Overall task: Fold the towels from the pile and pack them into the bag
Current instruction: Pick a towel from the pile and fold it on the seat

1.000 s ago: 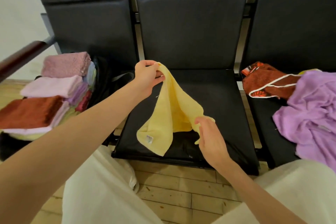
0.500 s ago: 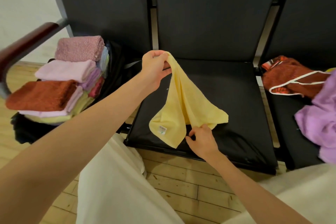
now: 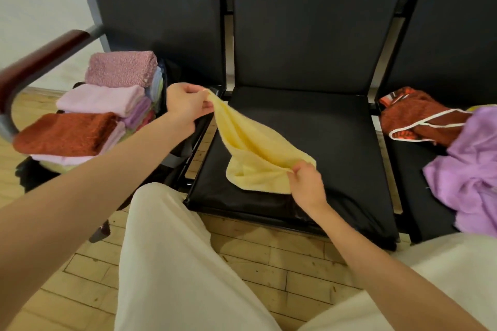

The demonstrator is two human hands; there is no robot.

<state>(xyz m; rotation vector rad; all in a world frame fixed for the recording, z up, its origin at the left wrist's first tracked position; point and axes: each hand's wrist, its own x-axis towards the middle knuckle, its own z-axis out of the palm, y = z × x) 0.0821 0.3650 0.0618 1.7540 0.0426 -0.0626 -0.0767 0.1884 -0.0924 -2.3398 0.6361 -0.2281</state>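
Head cam: hands [image 3: 185,105] now stretch yellow towel [image 3: 255,158] lower, flatter.

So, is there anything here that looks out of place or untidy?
Nothing looks damaged or spilled. The purple towel and rust towel lie crumpled on the right seat, simply not folded yet. The stack of folded towels rises above the black bag, so it looks rather full.

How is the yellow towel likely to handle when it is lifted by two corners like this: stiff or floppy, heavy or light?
Probably floppy: the yellow towel sags in loose folds between the left hand and the right hand. Likely light, since fingertip pinches alone hold it up. It looks soft and napped, so it seems unlikely to slip from the grip.
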